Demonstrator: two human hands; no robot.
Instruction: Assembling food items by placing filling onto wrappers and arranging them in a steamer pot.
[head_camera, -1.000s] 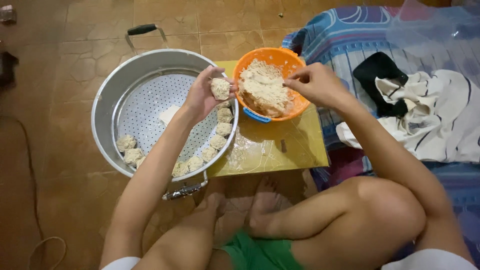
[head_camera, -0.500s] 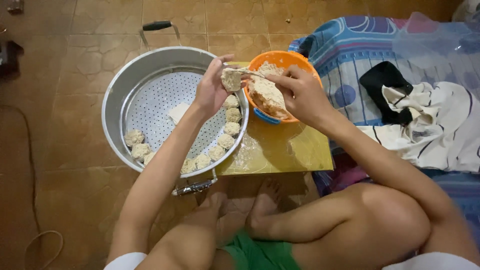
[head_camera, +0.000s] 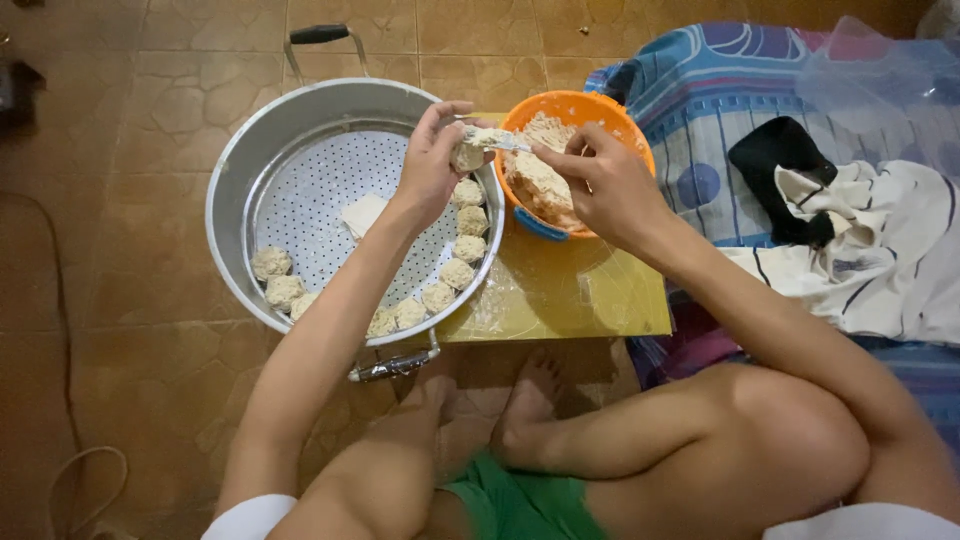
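The left hand (head_camera: 432, 160) is curled around a small dumpling (head_camera: 466, 157), its grip closed loosely on the wrapper and holding it in the air over the far rim of the steamer pot (head_camera: 228, 190), just beside the orange bowl (head_camera: 610, 110). The right hand (head_camera: 600, 185) pinches a thin spreader (head_camera: 500, 138) between thumb and fingers, its grip shut on the handle and its loaded tip pressed into the open top of the dumpling. The likeliest slip is filling (head_camera: 535, 175) dropping off the spreader, since the dumpling hangs right over the gap between pot and bowl; a lump could fall onto the yellow desk (head_camera: 560, 300), which already looks smeared and floury. Pressing too hard could split the soft wrapper or squeeze the filling out of the side, as the left fingers cup it only lightly. The bowl sits near the desk's edge, touching or nearly touching the pot, so a nudge from the right wrist might shift it. A row of finished dumplings (head_camera: 440, 290) lines the near curve of the perforated tray (head_camera: 320, 200), close together; setting another down carelessly could squash or stick to its neighbours. A white square (head_camera: 362, 215), perhaps a spare wrapper, lies alone on the tray
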